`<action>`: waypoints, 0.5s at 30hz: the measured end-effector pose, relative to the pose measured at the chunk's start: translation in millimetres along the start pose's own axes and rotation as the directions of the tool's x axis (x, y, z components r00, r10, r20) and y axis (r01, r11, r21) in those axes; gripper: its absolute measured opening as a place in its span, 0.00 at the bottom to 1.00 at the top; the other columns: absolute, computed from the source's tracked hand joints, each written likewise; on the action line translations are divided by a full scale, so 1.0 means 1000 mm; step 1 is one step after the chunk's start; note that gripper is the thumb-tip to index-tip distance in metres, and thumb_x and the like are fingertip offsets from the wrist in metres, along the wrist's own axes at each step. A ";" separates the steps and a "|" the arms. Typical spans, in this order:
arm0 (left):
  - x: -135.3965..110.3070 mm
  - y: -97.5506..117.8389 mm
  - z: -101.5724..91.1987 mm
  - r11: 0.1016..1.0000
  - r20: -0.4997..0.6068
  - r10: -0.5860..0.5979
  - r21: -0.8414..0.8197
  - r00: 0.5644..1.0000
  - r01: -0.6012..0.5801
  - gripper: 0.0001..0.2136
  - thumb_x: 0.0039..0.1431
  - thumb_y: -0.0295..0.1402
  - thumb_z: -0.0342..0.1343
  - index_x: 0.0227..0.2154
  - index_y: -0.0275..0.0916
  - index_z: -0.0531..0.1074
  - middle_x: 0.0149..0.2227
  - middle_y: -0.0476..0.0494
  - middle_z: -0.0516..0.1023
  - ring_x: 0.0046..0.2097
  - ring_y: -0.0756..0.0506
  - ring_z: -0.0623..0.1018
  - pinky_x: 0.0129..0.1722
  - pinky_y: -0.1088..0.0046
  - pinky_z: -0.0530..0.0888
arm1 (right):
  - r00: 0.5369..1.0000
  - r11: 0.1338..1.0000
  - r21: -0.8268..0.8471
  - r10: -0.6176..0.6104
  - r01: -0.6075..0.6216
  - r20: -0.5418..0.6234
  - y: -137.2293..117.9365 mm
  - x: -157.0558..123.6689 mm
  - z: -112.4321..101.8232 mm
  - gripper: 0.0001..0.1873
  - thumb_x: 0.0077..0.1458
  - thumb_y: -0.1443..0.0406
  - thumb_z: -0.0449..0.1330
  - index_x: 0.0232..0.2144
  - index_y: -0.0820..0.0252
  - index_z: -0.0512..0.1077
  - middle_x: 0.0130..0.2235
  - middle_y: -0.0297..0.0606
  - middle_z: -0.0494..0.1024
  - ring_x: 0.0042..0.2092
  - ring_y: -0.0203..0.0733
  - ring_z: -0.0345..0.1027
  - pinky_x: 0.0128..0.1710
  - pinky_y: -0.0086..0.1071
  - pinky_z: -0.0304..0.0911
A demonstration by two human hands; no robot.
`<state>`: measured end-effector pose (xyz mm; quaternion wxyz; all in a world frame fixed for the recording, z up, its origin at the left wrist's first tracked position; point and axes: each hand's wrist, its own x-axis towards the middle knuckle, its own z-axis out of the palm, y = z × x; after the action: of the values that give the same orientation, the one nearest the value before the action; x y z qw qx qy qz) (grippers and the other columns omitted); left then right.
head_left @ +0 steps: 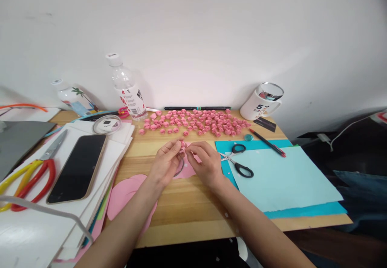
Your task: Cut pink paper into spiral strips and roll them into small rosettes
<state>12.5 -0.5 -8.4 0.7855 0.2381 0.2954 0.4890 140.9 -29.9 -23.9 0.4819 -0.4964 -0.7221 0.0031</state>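
Between the thumb and fingers of my left hand [167, 159] is a small rolled pink paper flower [182, 143]. My right hand [206, 164] is closed in a pinch right beside it; whatever its fingertips grip is too small to make out. Below the hands lies a piece of pink paper [190, 171], partly covered by them, with a dark ring-shaped edge [180, 170] showing under my left fingers. Many similar pink paper rolls [208, 122] are spread along the back of the table. Round pink paper pieces [125, 195] lie under my left forearm.
Black-handled scissors [242, 167] lie open on light blue paper [281, 179] at the right. A mug [256, 104], pen [269, 143] and small teal roll [248, 137] are behind. At left are a bottle [128, 90], phone [78, 167] and red-yellow scissors [39, 171] on stacked paper.
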 end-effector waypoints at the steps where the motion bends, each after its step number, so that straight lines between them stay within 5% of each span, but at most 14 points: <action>1: 0.000 0.000 0.000 1.000 -0.003 0.005 0.003 1.000 -0.005 0.07 0.47 0.30 0.63 0.30 0.34 0.75 0.29 0.47 0.74 0.32 0.52 0.72 0.33 0.78 0.69 | 1.000 1.000 0.005 0.004 -0.004 -0.004 0.000 0.000 0.000 0.07 0.55 0.68 0.54 0.34 0.55 0.72 0.35 0.39 0.76 0.36 0.38 0.70 0.33 0.31 0.67; 15: 0.000 -0.003 -0.001 0.995 -0.008 0.047 0.085 0.999 -0.046 0.05 0.47 0.29 0.62 0.28 0.34 0.76 0.31 0.45 0.77 0.34 0.52 0.74 0.35 0.78 0.70 | 0.999 0.998 0.038 0.041 -0.040 -0.015 -0.002 0.003 -0.001 0.07 0.55 0.69 0.54 0.32 0.55 0.72 0.33 0.39 0.76 0.35 0.39 0.70 0.31 0.30 0.66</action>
<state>13.2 -1.7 -11.0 0.7616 0.2753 0.3142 0.4955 139.9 -29.5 -19.8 0.4965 -0.5017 -0.7080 0.0225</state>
